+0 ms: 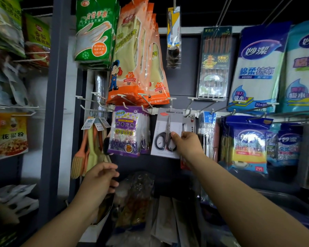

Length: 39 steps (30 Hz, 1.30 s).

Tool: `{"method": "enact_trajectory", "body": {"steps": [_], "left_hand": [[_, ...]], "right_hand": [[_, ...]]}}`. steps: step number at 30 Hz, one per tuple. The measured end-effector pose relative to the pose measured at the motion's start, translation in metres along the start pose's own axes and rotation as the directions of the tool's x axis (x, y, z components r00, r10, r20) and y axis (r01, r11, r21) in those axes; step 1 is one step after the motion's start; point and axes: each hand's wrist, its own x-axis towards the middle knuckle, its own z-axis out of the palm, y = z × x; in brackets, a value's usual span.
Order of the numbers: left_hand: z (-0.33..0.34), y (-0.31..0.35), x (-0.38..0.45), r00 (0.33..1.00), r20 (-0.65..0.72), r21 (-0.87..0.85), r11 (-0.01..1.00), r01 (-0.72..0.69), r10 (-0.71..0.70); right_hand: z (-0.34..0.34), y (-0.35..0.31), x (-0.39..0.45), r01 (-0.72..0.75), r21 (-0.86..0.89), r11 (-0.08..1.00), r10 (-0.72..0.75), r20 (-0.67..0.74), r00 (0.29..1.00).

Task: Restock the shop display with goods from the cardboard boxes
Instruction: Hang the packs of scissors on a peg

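The right hand (186,142) pinches the lower right edge of a carded pack of scissors (165,135), thumb on the front, near the black handles. The pack hangs at a white peg hook (171,108) in the middle of the display, just right of a purple sachet pack (126,131). The left hand (101,177) is low and left, fingers loosely curled; whether it holds anything cannot be told. Orange glove packs (132,59) hang above.
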Motion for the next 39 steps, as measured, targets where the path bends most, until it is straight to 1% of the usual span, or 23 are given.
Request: {"method": "enact_trajectory", "body": {"steps": [5, 7, 8, 9, 11, 12, 13, 14, 15, 17, 19, 21, 22, 25, 27, 28, 30, 33, 36, 37, 39], "left_hand": [[-0.006, -0.003, -0.002, 1.0, 0.0, 0.029, 1.0, 0.009, -0.009], [-0.01, -0.004, -0.003, 1.0, -0.001, 0.045, 0.999, 0.014, -0.014], [-0.012, -0.005, -0.004, 1.0, -0.003, 0.048, 0.999, 0.018, -0.018], [-0.015, -0.005, -0.005, 1.0, -0.005, 0.05, 0.998, 0.024, -0.024], [-0.019, -0.006, -0.005, 0.999, -0.013, 0.056, 0.998, 0.041, -0.04], [-0.021, -0.006, -0.006, 0.999, -0.017, 0.059, 0.997, 0.05, -0.049], [-0.023, -0.006, -0.006, 0.998, -0.019, 0.06, 0.997, 0.058, -0.057], [-0.024, -0.007, -0.007, 0.998, -0.02, 0.061, 0.996, 0.065, -0.064], [-0.025, -0.008, -0.008, 0.997, -0.02, 0.065, 0.995, 0.07, -0.069], [-0.025, -0.01, -0.012, 0.997, -0.014, 0.08, 0.994, 0.075, -0.074], [-0.022, -0.012, -0.017, 0.997, 0.0, 0.085, 0.993, 0.076, -0.076], [-0.019, -0.015, -0.024, 0.997, 0.014, 0.093, 0.993, 0.078, -0.08], [-0.018, -0.017, -0.028, 0.997, 0.02, 0.096, 0.992, 0.079, -0.081], [-0.016, -0.032, -0.045, 0.995, 0.049, 0.107, 0.991, 0.079, -0.084], [-0.015, -0.049, -0.061, 0.992, 0.093, 0.127, 0.989, 0.069, -0.081], [-0.015, -0.059, -0.071, 0.99, 0.111, 0.126, 0.989, 0.071, -0.086], [-0.016, -0.083, -0.095, 0.983, 0.145, 0.126, 0.988, 0.093, -0.111], [-0.013, -0.12, -0.138, 0.963, 0.217, 0.139, 0.981, 0.133, -0.161], [-0.006, -0.153, -0.186, 0.932, 0.316, 0.157, 0.979, 0.132, -0.176], [-0.002, -0.163, -0.202, 0.912, 0.362, 0.163, 0.976, 0.143, -0.194], [0.007, -0.185, -0.236, 0.847, 0.458, 0.192, 0.96, 0.202, -0.27]], "right_hand": [[0.011, 0.01, 0.018, -0.074, -0.131, 0.989, 0.068, -0.049, 0.996], [0.017, 0.015, 0.025, -0.071, -0.156, 0.985, 0.064, -0.05, 0.997], [0.019, 0.017, 0.029, -0.066, -0.134, 0.989, 0.056, -0.073, 0.996], [0.022, 0.019, 0.031, -0.092, -0.11, 0.99, 0.082, -0.088, 0.993], [0.026, 0.022, 0.034, -0.191, 0.001, 0.982, 0.19, -0.096, 0.977], [0.026, 0.022, 0.033, -0.235, 0.042, 0.971, 0.238, -0.128, 0.963], [0.028, 0.023, 0.032, -0.264, 0.071, 0.962, 0.271, -0.122, 0.955], [0.029, 0.025, 0.03, -0.252, 0.034, 0.967, 0.254, -0.1, 0.962], [0.03, 0.029, 0.028, -0.233, -0.024, 0.972, 0.229, -0.111, 0.967], [0.029, 0.038, 0.017, -0.26, -0.031, 0.965, 0.257, -0.094, 0.962], [0.03, 0.052, 0.002, -0.295, -0.03, 0.955, 0.295, -0.013, 0.955], [0.025, 0.063, -0.024, -0.327, -0.047, 0.944, 0.33, 0.059, 0.942], [0.02, 0.068, -0.039, -0.319, -0.078, 0.944, 0.325, 0.086, 0.942], [-0.002, 0.084, -0.096, -0.211, -0.096, 0.973, 0.222, 0.13, 0.966], [-0.021, 0.093, -0.143, -0.147, -0.072, 0.986, 0.156, 0.134, 0.979], [-0.032, 0.097, -0.166, -0.13, -0.064, 0.989, 0.137, 0.113, 0.984], [-0.054, 0.115, -0.213, -0.142, -0.07, 0.987, 0.148, 0.076, 0.986], [-0.086, 0.141, -0.288, -0.257, -0.124, 0.958, 0.263, 0.037, 0.964], [-0.117, 0.174, -0.366, -0.388, -0.17, 0.906, 0.376, -0.096, 0.922], [-0.127, 0.185, -0.393, -0.44, -0.186, 0.878, 0.418, -0.147, 0.896], [-0.147, 0.202, -0.447, -0.563, -0.185, 0.806, 0.516, -0.245, 0.82]]}}
